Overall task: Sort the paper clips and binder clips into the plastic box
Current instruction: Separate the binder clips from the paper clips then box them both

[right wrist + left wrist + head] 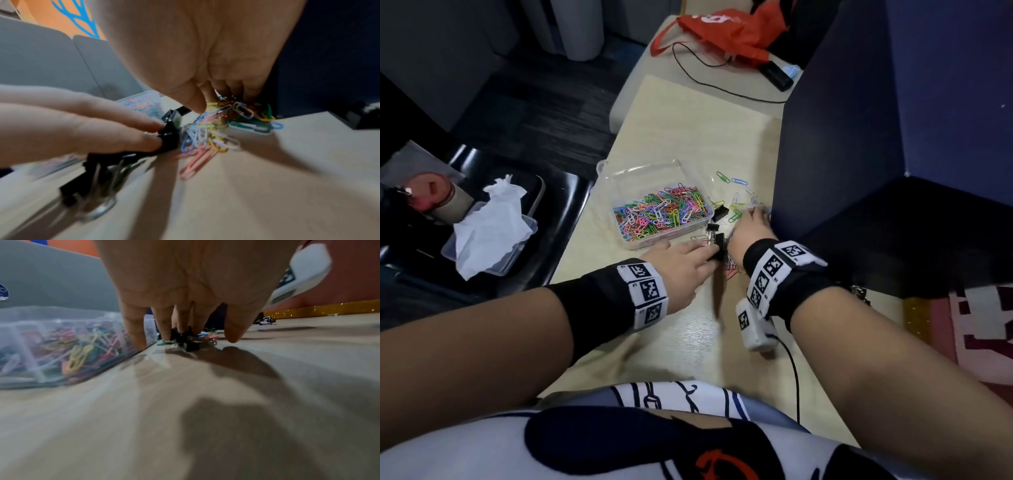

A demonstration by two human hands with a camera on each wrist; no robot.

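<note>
A clear plastic box (619, 178) (115, 318) holds a heap of coloured paper clips. Just right of it, black binder clips (717, 240) (191, 345) (170, 138) lie on the table. My left hand (705, 255) (180, 335) (152, 129) presses straight fingers down on them. My right hand (756, 214) (218, 100) is beside the blue partition. Its fingers and thumb curl down round a pile of loose coloured paper clips (242, 123) (736, 212). A pink paper clip (195, 164) lies nearer me.
A dark blue partition (859, 171) walls off the right side, close to my right hand. A few paper clips (736, 181) lie farther back. A red bag (726, 31) and black cable (709, 78) sit at the far end. The box lid with tissue (489, 226) lies left, off the table.
</note>
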